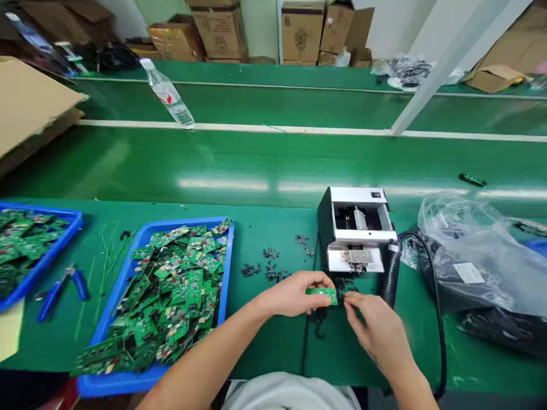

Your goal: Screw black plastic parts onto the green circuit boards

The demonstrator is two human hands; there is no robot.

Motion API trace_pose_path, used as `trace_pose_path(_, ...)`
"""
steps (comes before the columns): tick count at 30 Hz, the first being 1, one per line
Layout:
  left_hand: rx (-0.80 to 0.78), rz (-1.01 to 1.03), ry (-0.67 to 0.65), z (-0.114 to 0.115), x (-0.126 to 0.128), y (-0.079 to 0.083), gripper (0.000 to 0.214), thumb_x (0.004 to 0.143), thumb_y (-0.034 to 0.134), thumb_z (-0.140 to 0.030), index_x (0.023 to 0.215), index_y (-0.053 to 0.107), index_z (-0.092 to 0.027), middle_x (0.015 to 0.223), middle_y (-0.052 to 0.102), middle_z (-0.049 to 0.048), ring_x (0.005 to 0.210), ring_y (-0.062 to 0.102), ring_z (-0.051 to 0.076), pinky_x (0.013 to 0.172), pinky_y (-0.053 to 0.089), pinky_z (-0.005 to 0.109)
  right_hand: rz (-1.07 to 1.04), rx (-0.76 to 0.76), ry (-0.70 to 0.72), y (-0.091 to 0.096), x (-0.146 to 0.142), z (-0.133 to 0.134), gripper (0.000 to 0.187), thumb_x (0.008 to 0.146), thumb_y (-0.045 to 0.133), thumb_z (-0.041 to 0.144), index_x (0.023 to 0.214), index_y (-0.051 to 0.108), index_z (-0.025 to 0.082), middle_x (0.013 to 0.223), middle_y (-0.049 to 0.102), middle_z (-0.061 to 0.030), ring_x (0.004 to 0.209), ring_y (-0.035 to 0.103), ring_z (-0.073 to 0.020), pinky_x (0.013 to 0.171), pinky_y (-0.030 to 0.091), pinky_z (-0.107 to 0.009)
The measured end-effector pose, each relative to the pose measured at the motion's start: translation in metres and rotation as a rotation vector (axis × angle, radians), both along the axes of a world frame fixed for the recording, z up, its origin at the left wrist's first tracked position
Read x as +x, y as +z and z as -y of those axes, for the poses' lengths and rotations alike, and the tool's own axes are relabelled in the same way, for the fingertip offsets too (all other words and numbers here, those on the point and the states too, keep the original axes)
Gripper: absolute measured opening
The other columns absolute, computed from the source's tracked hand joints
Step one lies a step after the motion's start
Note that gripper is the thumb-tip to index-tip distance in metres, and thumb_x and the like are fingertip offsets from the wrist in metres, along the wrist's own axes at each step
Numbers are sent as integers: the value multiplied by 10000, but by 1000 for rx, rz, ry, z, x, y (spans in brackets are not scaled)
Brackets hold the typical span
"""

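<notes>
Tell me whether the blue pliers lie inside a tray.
No, the pliers lie on the table between the left tray and middle tray.

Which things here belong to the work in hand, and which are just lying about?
In use: left hand holding small green circuit board; right hand at its edge; white-and-black benchtop machine; blue plastic tray of green boards; small black parts.
Lying about: clear plastic water bottle; blue-handled pliers; clear plastic bag.

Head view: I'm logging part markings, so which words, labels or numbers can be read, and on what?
No text can be read.
Print on the cardboard boxes: blurred.
Red label on the bottle: blurred.
The white sticker on the plastic bag: too small.
Marks on the circuit board in the left hand: too small.
</notes>
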State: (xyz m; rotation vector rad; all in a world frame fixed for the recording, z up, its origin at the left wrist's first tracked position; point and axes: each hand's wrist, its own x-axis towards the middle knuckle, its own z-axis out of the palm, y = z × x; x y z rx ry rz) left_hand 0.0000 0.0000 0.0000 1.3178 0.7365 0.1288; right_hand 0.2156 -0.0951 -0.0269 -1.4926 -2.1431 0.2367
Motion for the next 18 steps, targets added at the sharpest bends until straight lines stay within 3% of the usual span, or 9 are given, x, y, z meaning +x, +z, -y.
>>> trace_pose_path(6,278,14,18,3,2,3,239,821,619,-307,1032,616,-194,1004,657,45,908,589,166,815,465,266,-42,-12,41,3,-5,-1,137,886,548,148,981,626,209,934,726,-59,872,698,-180,779,573,-319)
trace_pose_path(13,326,9,11,5,4,0,262,805,635,-265,1057,592,-207,1067,676,50,1011,622,189,872,467,277,-92,-20,52,7,-9,-2,118,886,543,139,956,606,209,892,714,-47,854,705,-172,783,580,-298)
trace_pose_path(18,359,-51,-9,4,4,6,249,821,619,-290,1055,589,-213,1043,693,42,985,643,192,820,466,257,-107,-39,59,8,-10,-4,120,880,550,129,944,605,213,888,702,-33,851,697,-155,787,578,-274)
